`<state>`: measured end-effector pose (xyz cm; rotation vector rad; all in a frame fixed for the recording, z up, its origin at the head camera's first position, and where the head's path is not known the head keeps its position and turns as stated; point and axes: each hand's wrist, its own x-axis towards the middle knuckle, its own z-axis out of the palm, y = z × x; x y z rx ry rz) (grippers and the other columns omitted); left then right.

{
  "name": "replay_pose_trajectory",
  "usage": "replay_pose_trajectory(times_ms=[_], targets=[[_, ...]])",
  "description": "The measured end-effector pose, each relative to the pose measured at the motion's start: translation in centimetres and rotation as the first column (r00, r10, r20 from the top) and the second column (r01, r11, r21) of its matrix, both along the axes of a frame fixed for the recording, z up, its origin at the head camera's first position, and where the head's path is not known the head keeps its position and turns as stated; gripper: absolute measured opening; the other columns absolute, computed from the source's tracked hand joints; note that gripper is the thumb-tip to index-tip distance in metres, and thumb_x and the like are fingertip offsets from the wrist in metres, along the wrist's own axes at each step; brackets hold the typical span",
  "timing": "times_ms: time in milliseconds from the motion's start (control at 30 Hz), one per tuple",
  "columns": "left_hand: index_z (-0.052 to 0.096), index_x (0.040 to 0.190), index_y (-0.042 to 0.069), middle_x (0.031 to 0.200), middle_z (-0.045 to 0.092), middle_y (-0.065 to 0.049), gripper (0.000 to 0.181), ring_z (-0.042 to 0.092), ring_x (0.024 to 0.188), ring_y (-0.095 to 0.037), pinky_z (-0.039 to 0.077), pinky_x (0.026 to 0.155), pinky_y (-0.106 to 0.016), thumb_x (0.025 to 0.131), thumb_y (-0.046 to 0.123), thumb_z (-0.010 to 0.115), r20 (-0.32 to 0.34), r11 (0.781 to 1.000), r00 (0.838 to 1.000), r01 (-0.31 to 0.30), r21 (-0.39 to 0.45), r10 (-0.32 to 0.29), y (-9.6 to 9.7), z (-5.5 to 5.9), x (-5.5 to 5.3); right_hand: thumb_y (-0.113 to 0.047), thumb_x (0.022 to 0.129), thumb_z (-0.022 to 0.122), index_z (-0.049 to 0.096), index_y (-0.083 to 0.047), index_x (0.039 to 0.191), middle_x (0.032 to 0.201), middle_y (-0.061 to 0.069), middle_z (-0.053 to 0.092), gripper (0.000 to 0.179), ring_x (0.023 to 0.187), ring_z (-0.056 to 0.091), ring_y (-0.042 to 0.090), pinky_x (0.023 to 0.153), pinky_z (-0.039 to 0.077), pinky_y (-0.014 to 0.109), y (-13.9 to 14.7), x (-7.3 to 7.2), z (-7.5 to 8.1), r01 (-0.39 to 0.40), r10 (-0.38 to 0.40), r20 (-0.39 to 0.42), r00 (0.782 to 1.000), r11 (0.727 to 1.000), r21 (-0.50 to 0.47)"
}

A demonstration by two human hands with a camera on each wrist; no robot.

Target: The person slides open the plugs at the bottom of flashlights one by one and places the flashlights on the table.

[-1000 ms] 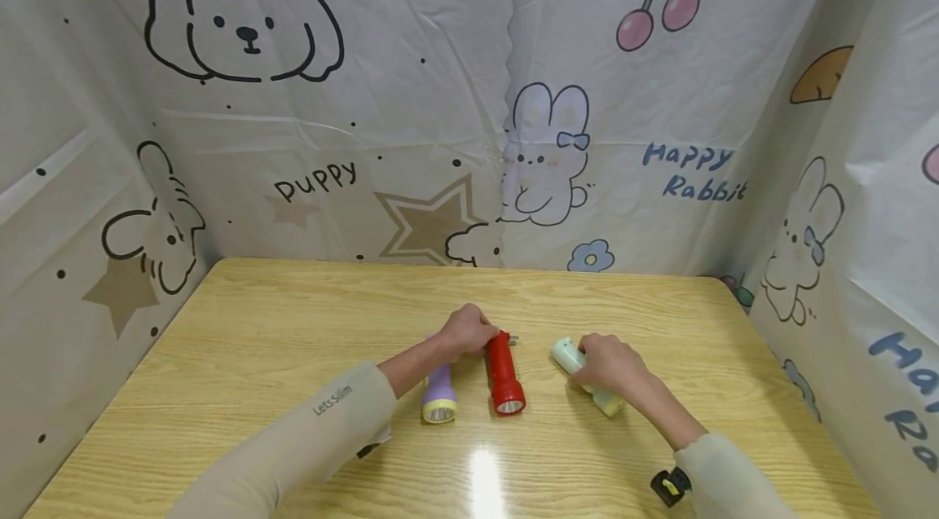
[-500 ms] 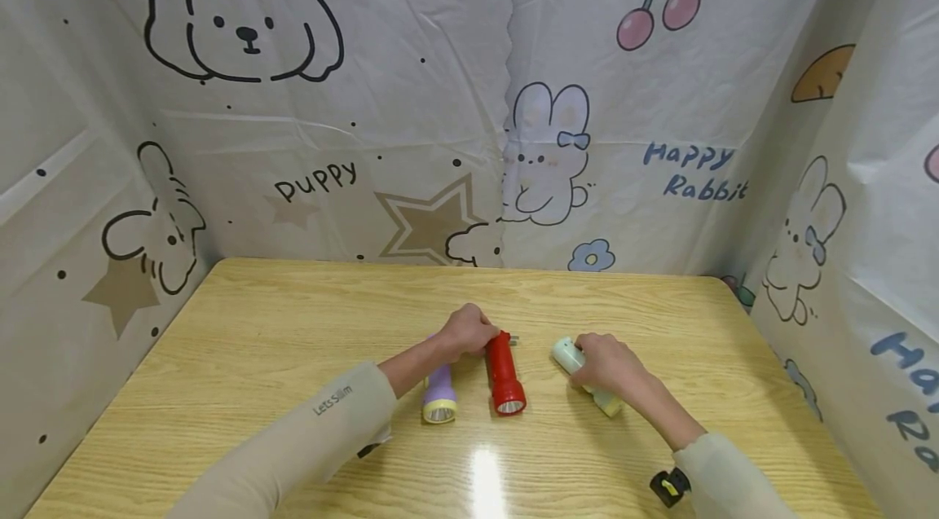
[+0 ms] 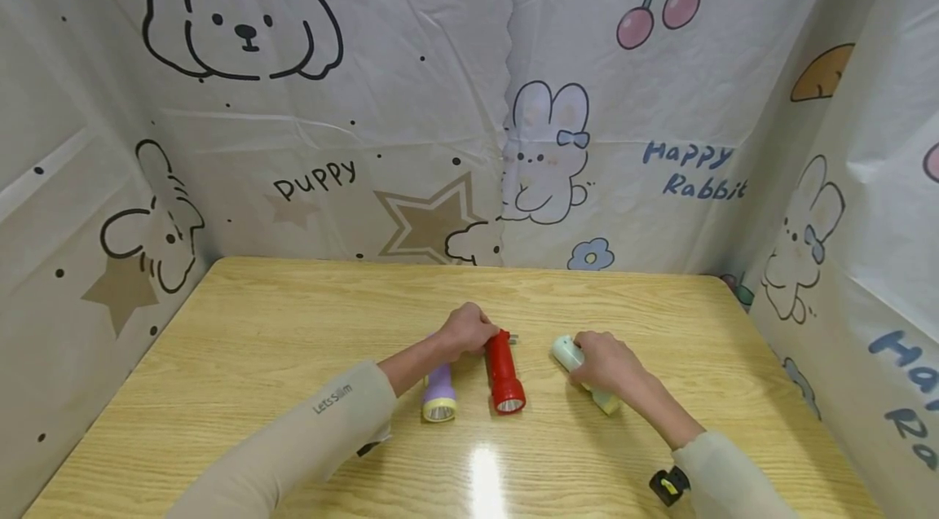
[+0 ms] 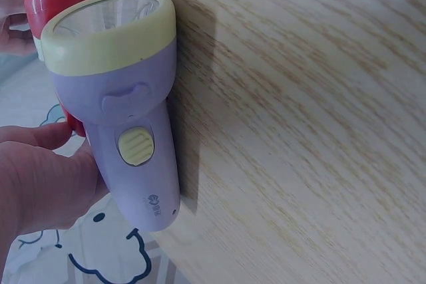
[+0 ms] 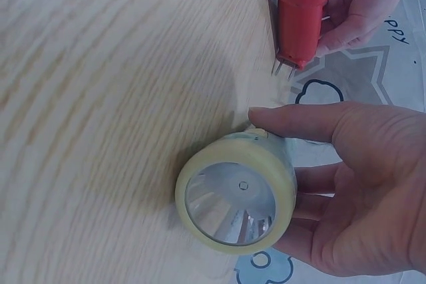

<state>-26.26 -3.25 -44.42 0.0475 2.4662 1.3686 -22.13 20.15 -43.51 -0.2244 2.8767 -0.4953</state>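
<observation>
Three flashlights lie on the wooden table. My left hand (image 3: 466, 332) grips the tail end of the red flashlight (image 3: 503, 372), whose metal plug prongs (image 5: 284, 68) stick out at the back. Below that wrist lies a purple flashlight (image 3: 439, 393) with a pale yellow head and slide switch (image 4: 136, 146), partly hidden by the arm in the head view. To the right, my right hand (image 3: 607, 360) holds a mint-green flashlight (image 3: 566, 353), thumb on one side and fingers on the other. Its pale yellow head ring (image 5: 196, 221) points toward the right wrist camera.
The wooden table (image 3: 315, 307) is bounded at the back and sides by a white cloth (image 3: 440, 120) printed with cartoon animals. Black wrist-camera gear (image 3: 669, 486) shows at the right sleeve. A bright light reflection falls on the front of the table.
</observation>
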Motion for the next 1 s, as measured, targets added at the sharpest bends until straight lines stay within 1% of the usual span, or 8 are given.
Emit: replay_pose_trajectory(times_ms=[233, 367, 600, 767, 867, 1000], targets=[[0.071, 0.104, -0.010, 0.097, 0.066, -0.017, 0.019, 0.065, 0.077, -0.021, 0.060, 0.068, -0.029, 0.096, 0.005, 0.063, 0.014, 1.000, 1.000, -0.005, 0.007, 0.005, 0.02, -0.09, -0.17, -0.008, 0.077, 0.081, 0.064, 0.004, 0.107, 0.085, 0.008, 0.062, 0.036, 0.067, 0.055, 0.019, 0.055, 0.049, 0.032, 0.00, -0.10, 0.17, -0.014, 0.014, -0.058, 0.998, 1.000, -0.004], [0.071, 0.103, -0.010, 0.097, 0.067, -0.017, 0.018, 0.066, 0.078, -0.022, 0.060, 0.068, -0.030, 0.096, 0.005, 0.063, 0.015, 1.000, 1.000, -0.006, 0.009, 0.006, 0.02, 0.00, -0.11, -0.006, 0.077, 0.079, 0.064, 0.004, 0.106, 0.084, 0.008, 0.062, 0.034, 0.067, 0.055, 0.020, 0.056, 0.049, 0.033, -0.06, -0.25, 0.23, -0.013, 0.012, -0.078, 0.997, 1.000, -0.007], [0.071, 0.106, -0.010, 0.098, 0.067, -0.017, 0.020, 0.069, 0.079, -0.023, 0.061, 0.068, -0.030, 0.096, 0.005, 0.063, 0.019, 1.000, 1.000, -0.009, 0.014, 0.009, 0.05, 0.02, -0.11, -0.005, 0.078, 0.079, 0.062, 0.010, 0.117, 0.093, 0.015, 0.066, 0.045, 0.069, 0.058, 0.021, 0.057, 0.052, 0.034, -0.15, -0.34, 0.45, 0.001, -0.005, -0.130, 0.991, 1.000, -0.029], [0.069, 0.109, -0.011, 0.099, 0.067, -0.018, 0.021, 0.069, 0.083, -0.025, 0.061, 0.069, -0.031, 0.095, 0.004, 0.063, 0.031, 0.999, 0.999, -0.011, 0.032, 0.010, 0.00, -0.05, -0.15, -0.006, 0.080, 0.080, 0.062, 0.010, 0.115, 0.093, 0.016, 0.066, 0.043, 0.073, 0.060, 0.023, 0.060, 0.053, 0.038, -0.07, -0.42, 0.46, 0.000, -0.005, -0.163, 0.987, 1.000, -0.029], [0.069, 0.110, -0.011, 0.100, 0.067, -0.018, 0.022, 0.068, 0.084, -0.025, 0.061, 0.069, -0.031, 0.095, 0.004, 0.063, 0.031, 0.999, 0.999, -0.010, 0.031, 0.009, -0.03, -0.07, -0.20, -0.007, 0.080, 0.080, 0.062, 0.010, 0.118, 0.095, 0.018, 0.067, 0.045, 0.075, 0.061, 0.025, 0.062, 0.054, 0.040, -0.03, -0.39, 0.48, 0.009, -0.014, -0.188, 0.982, 1.000, -0.030], [0.069, 0.111, -0.011, 0.101, 0.067, -0.018, 0.023, 0.068, 0.085, -0.025, 0.061, 0.069, -0.031, 0.094, 0.003, 0.063, 0.027, 1.000, 1.000, -0.012, 0.024, 0.011, 0.04, -0.05, -0.22, -0.009, 0.081, 0.080, 0.058, 0.012, 0.125, 0.105, 0.023, 0.066, 0.053, 0.081, 0.063, 0.028, 0.065, 0.055, 0.042, 0.05, -0.35, 0.46, 0.020, -0.030, -0.213, 0.976, 0.999, -0.049]])
